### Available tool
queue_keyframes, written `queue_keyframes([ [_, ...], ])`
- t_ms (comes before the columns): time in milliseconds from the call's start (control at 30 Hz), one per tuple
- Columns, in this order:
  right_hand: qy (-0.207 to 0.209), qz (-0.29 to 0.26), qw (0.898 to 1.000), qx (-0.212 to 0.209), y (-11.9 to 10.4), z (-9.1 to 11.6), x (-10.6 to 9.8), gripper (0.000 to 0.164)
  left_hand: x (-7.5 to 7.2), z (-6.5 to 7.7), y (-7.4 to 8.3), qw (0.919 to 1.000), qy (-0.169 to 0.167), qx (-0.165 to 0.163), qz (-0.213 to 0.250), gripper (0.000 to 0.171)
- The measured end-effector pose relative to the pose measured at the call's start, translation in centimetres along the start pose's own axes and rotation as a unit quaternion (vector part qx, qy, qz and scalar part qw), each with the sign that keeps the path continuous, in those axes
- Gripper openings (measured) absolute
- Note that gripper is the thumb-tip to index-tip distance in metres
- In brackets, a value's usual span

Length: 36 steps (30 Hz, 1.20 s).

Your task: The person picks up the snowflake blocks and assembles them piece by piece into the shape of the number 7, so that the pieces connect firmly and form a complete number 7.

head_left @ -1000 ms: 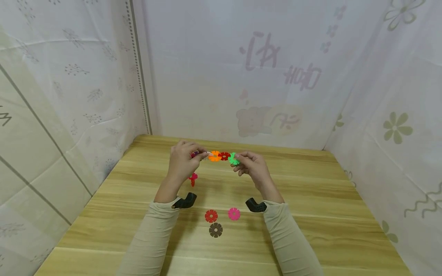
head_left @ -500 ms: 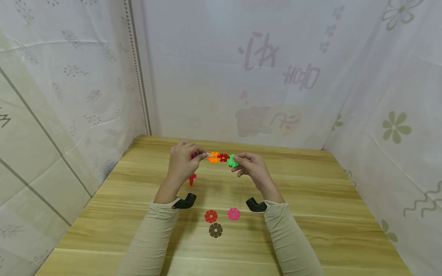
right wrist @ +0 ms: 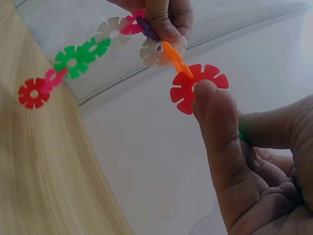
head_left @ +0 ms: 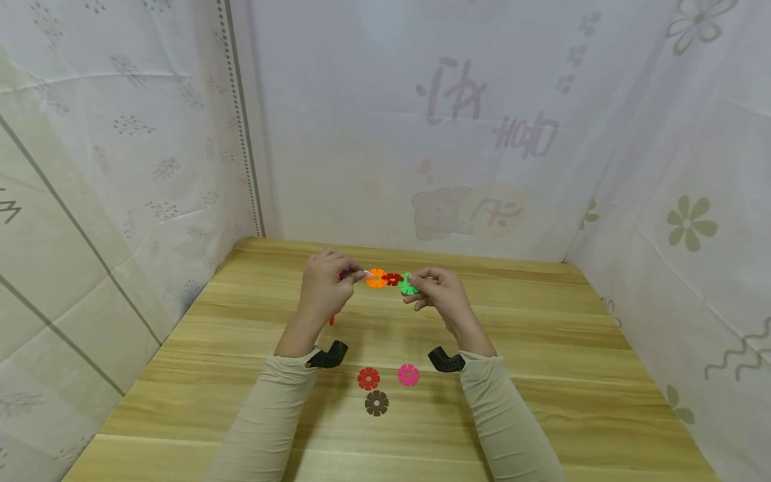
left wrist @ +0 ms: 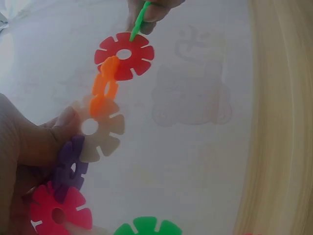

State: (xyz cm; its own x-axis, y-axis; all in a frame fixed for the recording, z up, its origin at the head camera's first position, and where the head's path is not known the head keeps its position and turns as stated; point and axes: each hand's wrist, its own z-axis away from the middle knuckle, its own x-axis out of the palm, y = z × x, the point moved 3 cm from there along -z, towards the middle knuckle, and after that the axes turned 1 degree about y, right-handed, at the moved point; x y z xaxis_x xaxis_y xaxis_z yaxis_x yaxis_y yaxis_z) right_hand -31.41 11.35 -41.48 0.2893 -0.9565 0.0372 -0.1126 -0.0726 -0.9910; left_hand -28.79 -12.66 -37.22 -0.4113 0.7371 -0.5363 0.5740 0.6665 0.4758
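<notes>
A chain of slotted plastic snowflake discs hangs between the hands. The left hand pinches it at a whitish disc, beside a purple disc. From there an orange disc and a red disc run across to a green disc. Thumb and fingers of the right hand pinch that green disc, whose edge sits at the red disc's rim in the left wrist view. Past the left hand, more linked discs dangle, ending in a red disc in the right wrist view.
On the wooden table, a loose red disc, a pink disc and a brown disc lie between the forearms. Printed cloth rises behind the table and along both sides.
The left hand has shifted slightly right and down, and its end of the chain moved along with it. The right hand stays nearly in place, still pinching the green disc.
</notes>
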Motion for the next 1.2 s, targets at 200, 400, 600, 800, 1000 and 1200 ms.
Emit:
queue_keyframes([
  [200,0.012,0.006,1.000,0.000,-0.1,0.0,0.3,0.029,0.2,0.0,0.2,0.9997,0.019,0.013,-0.001,0.008],
  [400,0.021,0.015,1.000,-0.011,-0.4,-0.1,0.2,0.025,0.4,-0.2,0.5,0.9984,0.035,0.040,-0.016,0.010],
  [600,0.027,0.004,0.999,-0.019,-0.7,0.1,0.1,0.024,0.7,-0.1,0.7,0.9966,0.060,0.056,-0.011,0.011],
  [800,0.025,-0.006,0.999,-0.021,-0.7,0.2,0.0,0.024,0.8,0.0,0.9,0.9946,0.082,0.063,-0.006,0.011],
  [1000,0.026,-0.016,0.999,-0.025,-0.6,0.2,0.0,0.021,0.8,0.0,1.0,0.9942,0.086,0.064,-0.001,0.011],
  [1200,0.024,-0.011,1.000,-0.015,-0.7,0.3,0.1,0.021,0.8,0.0,1.2,0.9922,0.100,0.074,-0.002,0.011],
])
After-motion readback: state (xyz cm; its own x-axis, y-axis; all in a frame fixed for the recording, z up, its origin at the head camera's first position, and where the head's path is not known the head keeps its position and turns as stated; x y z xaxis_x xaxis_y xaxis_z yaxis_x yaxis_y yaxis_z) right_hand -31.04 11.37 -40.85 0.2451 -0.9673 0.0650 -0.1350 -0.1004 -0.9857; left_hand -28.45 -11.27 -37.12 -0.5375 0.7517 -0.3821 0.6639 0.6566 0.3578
